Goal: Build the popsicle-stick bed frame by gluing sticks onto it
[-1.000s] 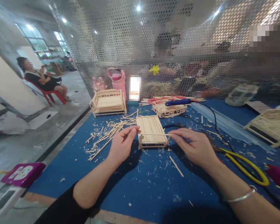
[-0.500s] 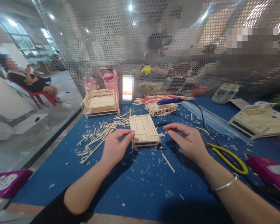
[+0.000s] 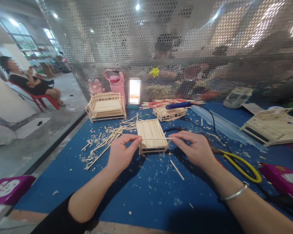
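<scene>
A thin wooden stick [image 3: 156, 139] runs level across the near end of a small bed-like frame made of sticks [image 3: 151, 128]. My left hand [image 3: 123, 151] pinches the stick's left end between thumb and fingertips. At the other end, my right hand [image 3: 195, 148] has thumb and forefinger closed on its tip. The frame stands on the blue table top between my hands, with a short post rising at its far left corner. Whether the stick touches the frame is hard to tell.
Loose sticks [image 3: 107, 143] and chips lie left of the frame. Behind stand two stick models [image 3: 106, 109] [image 3: 169, 112], a blue-handled tool [image 3: 178, 105] resting on one. Yellow-handled pliers [image 3: 244, 165] lie right, near another model [image 3: 271, 126]. A perforated metal screen [image 3: 107, 42] rises behind; a person sits left.
My right thumb and forefinger have closed on the stick's right end, which was free before. My left hand keeps its hold, and the stick lies more level.
</scene>
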The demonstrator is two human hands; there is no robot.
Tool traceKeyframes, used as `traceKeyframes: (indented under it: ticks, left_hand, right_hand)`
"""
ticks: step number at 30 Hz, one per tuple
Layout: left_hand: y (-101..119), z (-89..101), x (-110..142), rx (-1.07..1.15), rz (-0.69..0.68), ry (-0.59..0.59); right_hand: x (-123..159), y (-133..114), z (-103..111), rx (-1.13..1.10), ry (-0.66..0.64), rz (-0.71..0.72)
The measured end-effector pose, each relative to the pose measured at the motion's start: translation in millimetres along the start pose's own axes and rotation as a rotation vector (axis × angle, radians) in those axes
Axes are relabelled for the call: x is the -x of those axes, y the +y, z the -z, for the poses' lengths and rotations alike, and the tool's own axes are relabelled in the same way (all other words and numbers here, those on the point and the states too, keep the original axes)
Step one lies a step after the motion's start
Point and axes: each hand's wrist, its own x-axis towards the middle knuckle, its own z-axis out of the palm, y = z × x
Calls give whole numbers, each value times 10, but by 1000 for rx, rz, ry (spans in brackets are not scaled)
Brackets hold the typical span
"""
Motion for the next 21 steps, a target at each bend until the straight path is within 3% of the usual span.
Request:
traceKeyframes:
  ticks: [5,12,21]
  left_hand:
    - [-1,-6,4,51,22,-22]
    - [-40,-33,-2,388,286,-54]
    - [-4,-56,-10,273,266,-121]
  right_hand:
    - [4,-15,2,24,-8,-2]
    - [13,-30,9,47,-10,20]
    - [9,-52,11,51,-16,-30]
